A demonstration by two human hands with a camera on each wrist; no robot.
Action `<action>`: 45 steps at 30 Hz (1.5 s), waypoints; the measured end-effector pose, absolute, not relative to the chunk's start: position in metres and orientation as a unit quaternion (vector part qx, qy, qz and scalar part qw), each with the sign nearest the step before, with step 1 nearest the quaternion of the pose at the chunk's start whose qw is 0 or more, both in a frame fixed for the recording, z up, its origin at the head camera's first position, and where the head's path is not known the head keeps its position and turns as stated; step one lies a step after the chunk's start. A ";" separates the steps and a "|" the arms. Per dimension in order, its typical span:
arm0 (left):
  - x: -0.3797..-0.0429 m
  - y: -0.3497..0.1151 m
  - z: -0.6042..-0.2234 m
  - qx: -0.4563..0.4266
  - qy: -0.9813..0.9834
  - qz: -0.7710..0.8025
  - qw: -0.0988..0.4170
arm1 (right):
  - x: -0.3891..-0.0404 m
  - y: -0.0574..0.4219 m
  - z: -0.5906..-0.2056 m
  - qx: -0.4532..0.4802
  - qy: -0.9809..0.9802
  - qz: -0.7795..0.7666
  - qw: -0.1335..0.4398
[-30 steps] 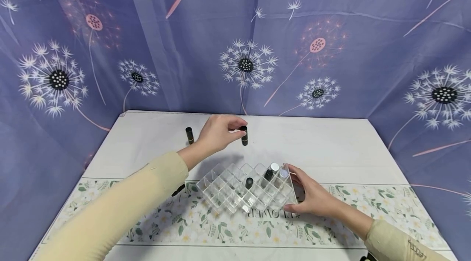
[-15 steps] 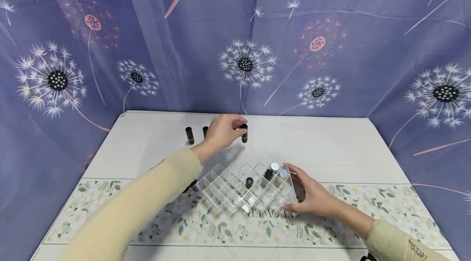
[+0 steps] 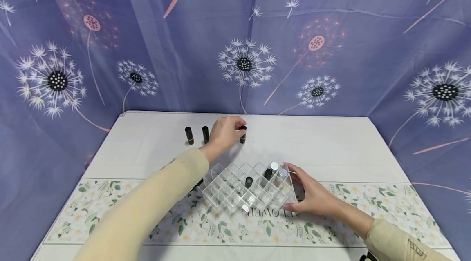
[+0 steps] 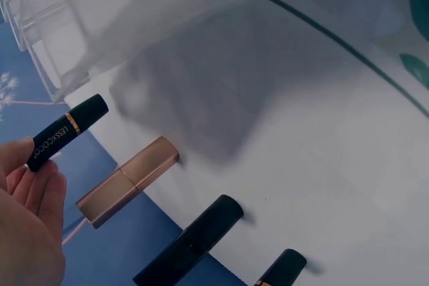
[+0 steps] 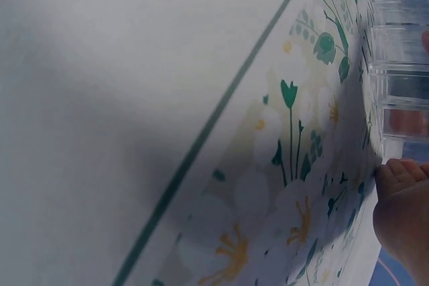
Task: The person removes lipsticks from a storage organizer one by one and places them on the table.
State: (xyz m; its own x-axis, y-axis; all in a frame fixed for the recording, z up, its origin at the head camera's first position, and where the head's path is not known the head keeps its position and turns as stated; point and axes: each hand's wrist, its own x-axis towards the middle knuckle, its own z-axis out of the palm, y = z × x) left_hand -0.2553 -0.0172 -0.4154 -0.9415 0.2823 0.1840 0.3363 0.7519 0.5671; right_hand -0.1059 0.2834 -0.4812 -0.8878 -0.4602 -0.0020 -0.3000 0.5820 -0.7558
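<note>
My left hand (image 3: 224, 132) pinches a black lipstick (image 3: 243, 135) with a gold band upright over the white back part of the table; I cannot tell whether its base touches the surface. In the left wrist view, the fingers hold one end of that lipstick, which bears white lettering. Beside it stand a rose-gold lipstick (image 4: 129, 182), a dark tube (image 4: 191, 240) and another dark lipstick (image 4: 284, 269). My right hand (image 3: 310, 193) grips the right end of a clear lipstick organizer (image 3: 235, 195) with diamond-shaped compartments. Several black-capped and silver-capped tubes (image 3: 274, 167) sit in its right half.
Two black lipsticks stand left of my left hand, the outer lipstick (image 3: 189, 135) and the nearer lipstick (image 3: 205, 134). A dark item (image 3: 198, 184) shows partly behind the left sleeve. The floral runner (image 3: 206, 232) lies under the organizer. A purple patterned curtain (image 3: 191, 48) surrounds the table.
My left forearm has shifted right, uncovering a second standing black lipstick. The lipstick in my left hand has moved only slightly. My right hand stays on the organizer's end.
</note>
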 end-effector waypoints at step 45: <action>-0.262 -0.013 -0.416 -0.146 -0.945 -0.294 0.004 | -0.106 0.284 -0.482 -0.212 0.885 -0.403 0.098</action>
